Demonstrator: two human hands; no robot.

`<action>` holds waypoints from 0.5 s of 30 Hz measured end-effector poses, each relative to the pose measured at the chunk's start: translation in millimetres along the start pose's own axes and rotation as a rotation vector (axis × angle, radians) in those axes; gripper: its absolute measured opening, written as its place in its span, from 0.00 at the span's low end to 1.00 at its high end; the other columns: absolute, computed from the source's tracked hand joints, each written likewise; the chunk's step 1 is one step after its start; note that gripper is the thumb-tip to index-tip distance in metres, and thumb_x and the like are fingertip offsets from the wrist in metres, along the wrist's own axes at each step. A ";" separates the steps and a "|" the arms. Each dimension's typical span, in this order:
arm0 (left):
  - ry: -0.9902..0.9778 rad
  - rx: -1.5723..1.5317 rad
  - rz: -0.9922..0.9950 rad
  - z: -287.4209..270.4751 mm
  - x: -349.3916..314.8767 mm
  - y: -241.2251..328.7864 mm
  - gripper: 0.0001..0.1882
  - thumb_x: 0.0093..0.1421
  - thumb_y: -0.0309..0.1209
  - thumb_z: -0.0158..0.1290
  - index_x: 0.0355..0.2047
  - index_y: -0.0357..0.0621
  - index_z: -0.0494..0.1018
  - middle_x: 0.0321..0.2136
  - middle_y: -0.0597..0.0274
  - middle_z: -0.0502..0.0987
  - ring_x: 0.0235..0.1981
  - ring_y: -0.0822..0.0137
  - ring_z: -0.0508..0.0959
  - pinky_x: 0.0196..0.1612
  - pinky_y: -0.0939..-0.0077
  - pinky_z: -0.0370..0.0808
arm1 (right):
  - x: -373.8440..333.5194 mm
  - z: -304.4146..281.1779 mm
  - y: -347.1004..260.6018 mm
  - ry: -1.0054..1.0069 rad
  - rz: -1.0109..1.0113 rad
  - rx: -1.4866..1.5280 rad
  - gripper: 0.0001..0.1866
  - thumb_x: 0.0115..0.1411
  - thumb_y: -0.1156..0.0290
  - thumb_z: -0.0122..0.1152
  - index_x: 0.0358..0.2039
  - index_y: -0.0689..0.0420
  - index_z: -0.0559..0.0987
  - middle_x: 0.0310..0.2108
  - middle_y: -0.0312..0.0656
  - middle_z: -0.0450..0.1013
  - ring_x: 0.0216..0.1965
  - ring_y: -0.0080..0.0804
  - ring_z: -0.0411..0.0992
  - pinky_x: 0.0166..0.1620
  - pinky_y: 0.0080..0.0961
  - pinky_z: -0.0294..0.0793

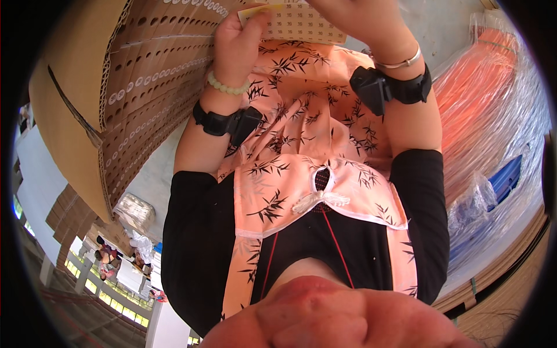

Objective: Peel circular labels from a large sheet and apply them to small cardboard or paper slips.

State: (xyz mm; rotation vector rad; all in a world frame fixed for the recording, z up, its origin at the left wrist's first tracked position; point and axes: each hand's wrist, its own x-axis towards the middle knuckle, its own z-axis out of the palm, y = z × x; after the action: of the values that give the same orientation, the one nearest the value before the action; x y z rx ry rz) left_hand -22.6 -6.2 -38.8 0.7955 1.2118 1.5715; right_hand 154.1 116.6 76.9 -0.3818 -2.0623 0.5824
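Observation:
My left hand [237, 46] is closed on a pale yellow sheet of small printed stickers [301, 26], its thumb lying across the near left corner. Rows of little printed marks run over the sheet. My right hand [360, 17] is above the sheet's right part, cut off by the top edge, so its fingertips are hidden. Left of my left hand stands brown cardboard [156, 75] with rows of punched holes. Round white stickers [148, 79] sit in lines along several of its rows.
A bundle of orange material [464, 104] wrapped in clear plastic stands close on my right, with a blue piece [506, 181] at its side. Flat cardboard [487, 296] lies below it. A plastic-wrapped bundle [134, 211] and other people [107, 258] are farther off at lower left.

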 end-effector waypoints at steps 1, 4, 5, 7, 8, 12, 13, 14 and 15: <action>0.019 -0.036 0.020 4.6 -0.7 0.8 0.11 0.66 0.27 0.51 0.45 0.35 0.76 0.39 0.60 0.80 0.40 0.71 0.79 0.45 0.75 0.76 | -2.0 -5.6 4.5 -0.045 0.065 0.068 0.14 0.52 0.71 0.65 0.38 0.63 0.81 0.30 0.48 0.77 0.31 0.40 0.78 0.34 0.31 0.76; 0.075 -0.072 0.066 -4.3 -1.4 0.0 0.11 0.66 0.27 0.51 0.45 0.35 0.75 0.40 0.58 0.80 0.40 0.69 0.79 0.46 0.73 0.76 | -3.6 -20.3 5.0 -0.382 0.292 0.083 0.14 0.52 0.70 0.66 0.37 0.64 0.81 0.28 0.49 0.77 0.31 0.42 0.78 0.35 0.31 0.76; 0.076 -0.068 0.063 -6.5 -2.0 0.3 0.11 0.66 0.27 0.51 0.45 0.35 0.75 0.40 0.58 0.80 0.40 0.69 0.79 0.46 0.73 0.76 | -6.4 -17.7 7.0 -0.381 0.295 0.087 0.14 0.52 0.70 0.66 0.37 0.64 0.81 0.28 0.49 0.77 0.31 0.42 0.78 0.35 0.31 0.76; 0.107 -0.069 0.149 -8.7 -2.1 1.5 0.11 0.66 0.27 0.51 0.45 0.35 0.75 0.40 0.57 0.80 0.40 0.68 0.79 0.47 0.71 0.76 | -12.3 -10.0 12.6 -0.459 0.266 0.205 0.13 0.52 0.70 0.65 0.36 0.64 0.81 0.29 0.51 0.78 0.31 0.44 0.78 0.35 0.32 0.76; 0.101 -0.071 0.143 -6.8 -1.8 2.0 0.11 0.66 0.27 0.51 0.45 0.35 0.75 0.40 0.57 0.80 0.40 0.68 0.79 0.47 0.71 0.76 | -12.7 -8.7 12.5 -0.456 0.273 0.201 0.13 0.52 0.70 0.65 0.36 0.64 0.81 0.29 0.51 0.78 0.31 0.44 0.78 0.35 0.32 0.76; 0.081 -0.058 0.183 2.7 -0.8 6.7 0.10 0.66 0.26 0.51 0.45 0.34 0.75 0.38 0.59 0.79 0.40 0.69 0.79 0.47 0.73 0.76 | -14.9 -4.9 12.6 -0.404 0.224 0.113 0.14 0.51 0.71 0.65 0.39 0.61 0.80 0.28 0.50 0.77 0.30 0.45 0.76 0.34 0.34 0.75; 0.064 -0.036 0.174 4.8 0.6 7.1 0.10 0.66 0.27 0.52 0.45 0.34 0.75 0.37 0.61 0.79 0.39 0.70 0.78 0.46 0.74 0.75 | -15.3 -5.0 12.7 -0.341 0.137 0.029 0.17 0.50 0.71 0.66 0.42 0.59 0.80 0.28 0.48 0.76 0.29 0.45 0.75 0.33 0.34 0.74; 0.074 -0.030 0.180 1.0 0.6 5.0 0.10 0.66 0.27 0.52 0.45 0.34 0.75 0.37 0.61 0.79 0.39 0.70 0.78 0.46 0.74 0.75 | -10.3 -3.4 4.8 -0.342 0.129 0.038 0.17 0.50 0.71 0.66 0.42 0.59 0.80 0.28 0.48 0.76 0.29 0.45 0.75 0.33 0.34 0.74; 0.095 -0.018 0.168 -6.5 -1.7 0.6 0.11 0.66 0.27 0.53 0.45 0.35 0.75 0.36 0.62 0.79 0.38 0.72 0.78 0.45 0.75 0.75 | -2.9 -0.2 -9.7 -0.263 -0.015 -0.073 0.23 0.47 0.70 0.67 0.47 0.57 0.78 0.28 0.45 0.73 0.29 0.42 0.74 0.32 0.33 0.73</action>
State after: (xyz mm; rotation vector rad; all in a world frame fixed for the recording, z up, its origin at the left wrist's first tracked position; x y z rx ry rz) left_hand -28.1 -9.9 -40.1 0.8373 1.2224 1.7714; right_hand 155.4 107.1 80.2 -0.3457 -2.3417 0.5743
